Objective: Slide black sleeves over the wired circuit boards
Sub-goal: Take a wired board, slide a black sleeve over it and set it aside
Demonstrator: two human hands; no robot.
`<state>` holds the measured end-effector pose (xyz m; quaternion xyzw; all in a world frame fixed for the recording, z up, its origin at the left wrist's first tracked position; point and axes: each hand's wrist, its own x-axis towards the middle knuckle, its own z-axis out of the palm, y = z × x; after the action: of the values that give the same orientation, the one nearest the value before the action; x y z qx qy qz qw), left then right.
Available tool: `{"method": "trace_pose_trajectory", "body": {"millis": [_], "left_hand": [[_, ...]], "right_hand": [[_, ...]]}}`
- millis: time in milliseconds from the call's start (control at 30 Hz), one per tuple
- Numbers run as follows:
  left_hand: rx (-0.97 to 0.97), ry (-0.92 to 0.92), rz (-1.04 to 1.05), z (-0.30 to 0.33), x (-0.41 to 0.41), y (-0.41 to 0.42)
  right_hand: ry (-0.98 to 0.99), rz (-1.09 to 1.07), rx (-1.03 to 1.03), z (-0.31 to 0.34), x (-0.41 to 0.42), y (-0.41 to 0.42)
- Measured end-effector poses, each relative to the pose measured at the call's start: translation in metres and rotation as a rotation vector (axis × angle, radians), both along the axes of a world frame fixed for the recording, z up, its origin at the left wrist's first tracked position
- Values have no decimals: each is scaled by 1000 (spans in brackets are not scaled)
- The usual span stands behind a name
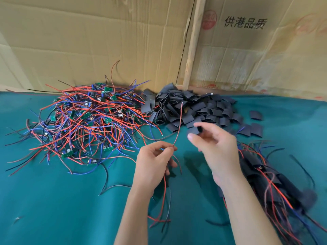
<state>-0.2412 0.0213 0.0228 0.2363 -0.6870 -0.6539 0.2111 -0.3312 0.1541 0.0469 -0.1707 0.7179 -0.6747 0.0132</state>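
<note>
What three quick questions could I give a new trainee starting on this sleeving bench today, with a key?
1. True or false: the left hand pinches a red wire that sticks upward.
2. What does the right hand hold at its fingertips? A) a green board B) a black sleeve C) nothing
3. Fill in: the pile of loose sleeves lies to the ____ of the pile of wired boards on the green cloth.

Key: 1 true; 2 B; 3 right. The finished, sleeved boards lie by the right forearm.
</note>
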Motion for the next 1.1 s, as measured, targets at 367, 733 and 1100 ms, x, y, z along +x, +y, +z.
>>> {"method": "trace_pose_trajectory", "body": {"millis": [367,733,1100], "left_hand": [[-212,-69,-63,-4,-4,7],[-243,-79,-94,-4,-3,7],[36,99,-361,6,6,6]], "right_hand": [[-214,155,-610,28,-11,39],[-49,203,-270,19,-14,44],[-143,342,-80,6,-6,28]]}}
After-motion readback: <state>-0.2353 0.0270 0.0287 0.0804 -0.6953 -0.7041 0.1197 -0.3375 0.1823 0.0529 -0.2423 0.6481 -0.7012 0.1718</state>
